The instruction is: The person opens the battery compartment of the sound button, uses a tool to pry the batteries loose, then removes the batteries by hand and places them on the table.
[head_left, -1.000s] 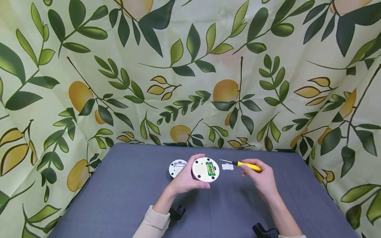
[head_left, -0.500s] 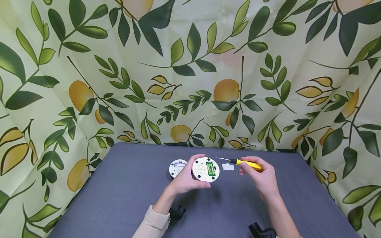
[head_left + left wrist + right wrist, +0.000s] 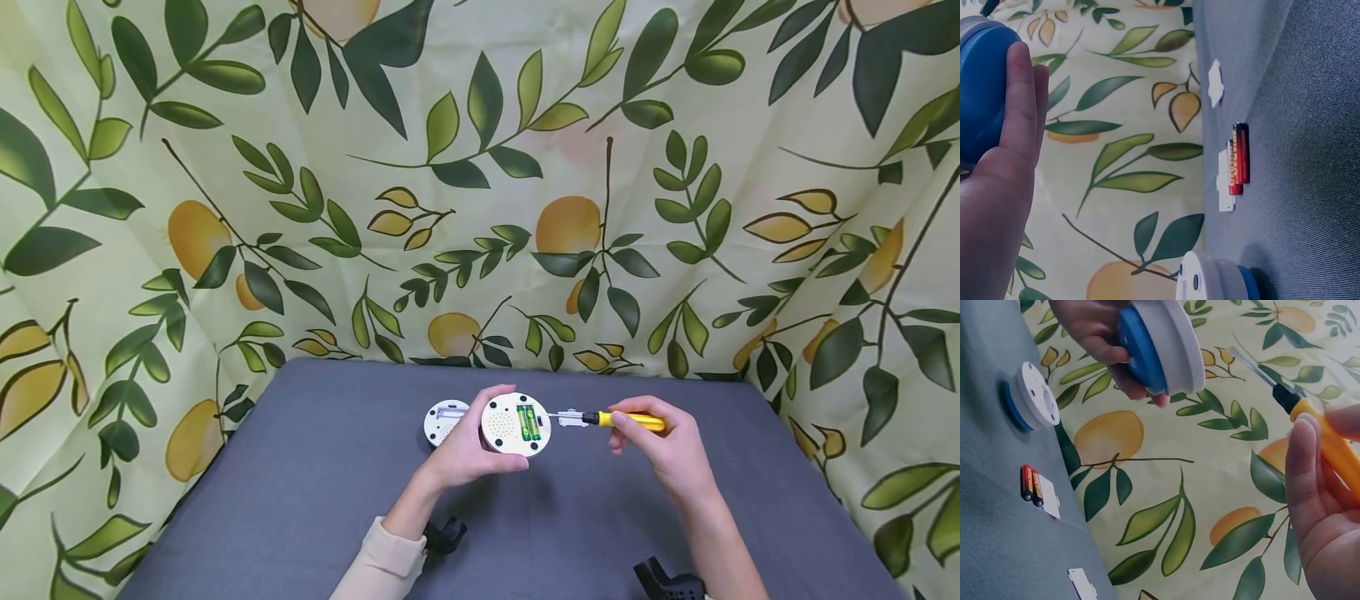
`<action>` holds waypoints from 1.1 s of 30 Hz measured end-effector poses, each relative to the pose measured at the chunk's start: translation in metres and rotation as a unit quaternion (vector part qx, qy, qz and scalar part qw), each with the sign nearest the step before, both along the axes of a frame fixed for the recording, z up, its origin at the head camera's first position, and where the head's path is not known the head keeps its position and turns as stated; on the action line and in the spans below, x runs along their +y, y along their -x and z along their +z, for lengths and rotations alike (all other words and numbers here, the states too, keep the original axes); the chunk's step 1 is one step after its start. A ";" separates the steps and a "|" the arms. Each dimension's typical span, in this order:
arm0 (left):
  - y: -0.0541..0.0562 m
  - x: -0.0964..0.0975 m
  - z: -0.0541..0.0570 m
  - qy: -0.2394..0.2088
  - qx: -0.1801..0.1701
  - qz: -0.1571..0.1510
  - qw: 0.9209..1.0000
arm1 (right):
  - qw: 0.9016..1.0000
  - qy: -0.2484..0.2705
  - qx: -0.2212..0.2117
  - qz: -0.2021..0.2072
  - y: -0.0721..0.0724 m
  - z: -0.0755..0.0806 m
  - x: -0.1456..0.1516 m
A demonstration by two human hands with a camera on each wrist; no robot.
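Note:
My left hand [image 3: 465, 446] grips a round white device [image 3: 498, 429] with a blue other side, its dotted underside facing me. Green batteries [image 3: 529, 422] sit in its uncovered compartment. In the left wrist view, my fingers [image 3: 1019, 106] wrap the blue side [image 3: 982, 94]. My right hand [image 3: 667, 446] holds a yellow-handled screwdriver [image 3: 633, 422] by the handle, its thin shaft pointing left. The tip appears at the device's right rim in the head view; the right wrist view shows a gap between the device [image 3: 1182, 350] and the screwdriver tip [image 3: 1235, 353].
A second round white-and-blue device [image 3: 441, 421] lies on the grey table [image 3: 337, 467], left of the held one. Red-and-black batteries [image 3: 1240, 156] lie by a white cover [image 3: 1225, 194]. Another white cover [image 3: 572, 418] lies behind the screwdriver. Patterned fabric [image 3: 480, 208] stands behind.
The screwdriver has swung from slanting up-left to nearly level, and its tip has come down beside the device. The left hand keeps its hold; the view has shifted slightly.

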State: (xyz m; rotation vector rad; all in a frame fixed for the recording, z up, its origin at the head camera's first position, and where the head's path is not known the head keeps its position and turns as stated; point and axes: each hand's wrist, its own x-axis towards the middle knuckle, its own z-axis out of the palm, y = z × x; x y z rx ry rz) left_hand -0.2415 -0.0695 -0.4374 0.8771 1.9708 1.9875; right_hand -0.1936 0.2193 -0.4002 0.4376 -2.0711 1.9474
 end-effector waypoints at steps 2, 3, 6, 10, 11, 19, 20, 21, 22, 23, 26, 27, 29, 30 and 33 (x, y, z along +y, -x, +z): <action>0.000 0.000 0.000 -0.001 -0.001 -0.002 1.000 | 1.000 -0.022 -0.010 0.004 0.000 0.000 0.001; 0.000 -0.001 0.000 -0.002 -0.002 -0.003 1.000 | 0.999 -0.032 -0.015 0.008 0.000 0.000 0.001; 0.000 -0.001 -0.001 -0.006 -0.005 -0.007 1.000 | 0.998 -0.056 -0.026 0.021 0.001 -0.001 0.002; 0.000 0.000 -0.001 -0.003 -0.003 -0.006 1.000 | 0.996 -0.077 -0.035 0.028 0.001 -0.002 0.003; 0.000 0.000 -0.001 -0.002 -0.001 -0.007 1.000 | 0.996 -0.081 -0.037 0.028 0.000 -0.002 0.003; -0.001 0.002 -0.001 0.003 0.003 -0.011 1.000 | 0.992 -0.115 -0.055 0.019 -0.002 0.001 0.004; -0.001 0.002 -0.001 0.004 0.005 -0.012 1.000 | 0.991 -0.121 -0.058 0.018 -0.002 0.002 0.004; -0.001 0.002 -0.001 0.006 0.006 -0.011 1.000 | 0.990 -0.127 -0.062 0.016 -0.003 0.002 0.003; -0.001 0.002 -0.001 0.007 0.006 -0.011 1.000 | 0.989 -0.133 -0.066 0.014 -0.003 0.003 0.003; -0.001 0.002 -0.001 0.010 0.007 -0.011 1.000 | 0.988 -0.137 -0.069 0.012 -0.003 0.003 0.003; -0.001 0.002 -0.002 0.014 0.008 -0.010 1.000 | 0.987 -0.138 -0.076 0.007 -0.004 0.004 0.003; -0.001 0.002 -0.002 0.016 0.006 -0.009 1.000 | 0.988 -0.135 -0.077 0.006 -0.004 0.004 0.003; -0.001 0.002 -0.002 0.019 0.007 -0.009 1.000 | 0.990 -0.121 -0.076 0.010 -0.003 0.004 0.003; -0.001 0.002 -0.002 0.019 0.007 -0.009 1.000 | 0.991 -0.113 -0.075 0.012 -0.003 0.004 0.003; 0.000 0.002 -0.003 0.019 0.007 -0.010 1.000 | 0.993 -0.097 -0.072 0.015 -0.002 0.002 0.003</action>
